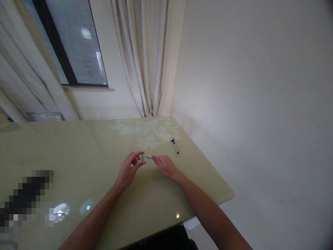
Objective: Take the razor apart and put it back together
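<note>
Holding a small, narrow case (142, 157) by its two ends, the left hand (127, 169) stands above the pale glossy table (78, 149), near its right-hand part. The case shows a teal strip beside dark edges; its contents are too small to make out. The left thumb is at the lower end and a fingertip at the upper one, so the two are spread apart by the length of the case, while the other fingers curl loosely behind. The right hand (165, 166) pinches a thin, light piece (148, 157) between the thumb and forefinger, which are pressed close together, with the remaining fingers folded in. The case's long axis runs nearly straight up and down in the view. The thin piece lies closer to level, its free tip pointing left toward the case and tilting slightly upward, with a narrow gap between the two. Beyond the right hand, well apart from the case, a razor (175, 147) lies on the table, its dark head toward the far side and its grey handle slanting nearer and to the right.
</note>
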The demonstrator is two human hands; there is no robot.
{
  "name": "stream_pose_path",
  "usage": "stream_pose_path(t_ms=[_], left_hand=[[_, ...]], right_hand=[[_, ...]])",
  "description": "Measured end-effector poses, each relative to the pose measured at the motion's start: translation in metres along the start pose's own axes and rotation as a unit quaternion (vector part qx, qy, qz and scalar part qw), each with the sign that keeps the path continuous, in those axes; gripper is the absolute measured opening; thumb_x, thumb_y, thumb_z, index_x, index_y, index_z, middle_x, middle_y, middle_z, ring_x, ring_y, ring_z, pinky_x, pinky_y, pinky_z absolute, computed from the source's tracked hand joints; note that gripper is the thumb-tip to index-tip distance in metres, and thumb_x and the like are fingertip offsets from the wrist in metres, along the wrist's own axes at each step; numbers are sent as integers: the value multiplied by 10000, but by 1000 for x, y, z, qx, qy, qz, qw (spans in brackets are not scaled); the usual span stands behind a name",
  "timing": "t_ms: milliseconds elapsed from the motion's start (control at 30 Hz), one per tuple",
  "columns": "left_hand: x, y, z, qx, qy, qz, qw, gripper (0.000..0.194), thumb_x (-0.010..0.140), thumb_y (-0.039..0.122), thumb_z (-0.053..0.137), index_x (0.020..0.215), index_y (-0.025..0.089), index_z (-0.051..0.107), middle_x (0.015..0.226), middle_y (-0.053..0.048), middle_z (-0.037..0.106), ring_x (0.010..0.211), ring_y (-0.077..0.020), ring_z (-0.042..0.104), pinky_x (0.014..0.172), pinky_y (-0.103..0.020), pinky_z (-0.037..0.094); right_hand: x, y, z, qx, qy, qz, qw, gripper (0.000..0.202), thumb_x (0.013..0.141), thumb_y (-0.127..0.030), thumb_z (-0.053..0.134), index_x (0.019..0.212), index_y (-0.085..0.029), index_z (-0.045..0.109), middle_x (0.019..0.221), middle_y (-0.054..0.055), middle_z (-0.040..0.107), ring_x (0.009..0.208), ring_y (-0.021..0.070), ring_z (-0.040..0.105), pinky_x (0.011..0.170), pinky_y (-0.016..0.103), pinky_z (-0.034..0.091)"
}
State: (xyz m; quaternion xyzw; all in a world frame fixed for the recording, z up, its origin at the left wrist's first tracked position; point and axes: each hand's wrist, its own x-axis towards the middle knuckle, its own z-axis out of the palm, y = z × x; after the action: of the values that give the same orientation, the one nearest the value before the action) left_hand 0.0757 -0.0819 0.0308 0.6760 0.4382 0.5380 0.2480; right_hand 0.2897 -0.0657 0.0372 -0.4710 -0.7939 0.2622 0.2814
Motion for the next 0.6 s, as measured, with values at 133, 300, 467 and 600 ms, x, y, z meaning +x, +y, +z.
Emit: stream_pose_path(t_ms=[133,300,467,600], left_hand=[[-1,1,2,2,5,4,1000,305,861,391,750,1126,240,747,843,15,588,631,-120,514,617,-250,463],[-1,-6,2,7,-4,10,1000,321,859,407,759,1128,233,746,845,14,589,630,-118,523,620,-253,471],[-1,-12,4,11,-1,2,1000,337,852,441,756,1108,222,743,834,19,578,594,-111,497,581,-249,448],[-1,-16,6,8,-17,0,1000,337,856,443,749,1113,225,743,839,16,580,604,-111,504,591,-248,458]], right_hand=[[1,1,2,11,-14,-23,1000,711,1076,-664,198,623,-187,469,593,-35,360,575,115,374,586,285,208],[0,2,2,-47,-9,-14,999,709,1101,-614,253,719,-155,633,615,-9,477,604,128,420,599,286,219],[-1,6,4,-97,-17,-7,995,651,1122,-536,295,806,-159,722,655,24,602,611,141,470,616,285,241],[0,4,8,-108,-17,-29,994,588,1126,-506,319,911,-189,765,754,46,701,671,160,554,647,280,274]])
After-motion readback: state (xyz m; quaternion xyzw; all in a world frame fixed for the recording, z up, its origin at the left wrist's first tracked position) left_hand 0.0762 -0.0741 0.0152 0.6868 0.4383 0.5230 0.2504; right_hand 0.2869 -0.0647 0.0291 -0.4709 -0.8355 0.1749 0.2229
